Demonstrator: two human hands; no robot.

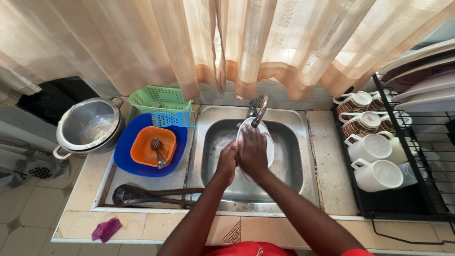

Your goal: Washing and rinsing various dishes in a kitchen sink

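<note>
Both hands work over the steel sink [289, 142]: the right hand [252, 152] lies spread flat across a white plate [268, 142] tilted under the tap [258, 110], while the left hand [227, 162] grips the plate's near-left rim, fingers curled. Wet glazed ceramic, it is likely stiff, slippery and breakable, best held by opposite rims. The spout stands just beyond the right hand's fingertips; open basin lies below, and a dish rack [407, 199] of cups well to the right.
</note>
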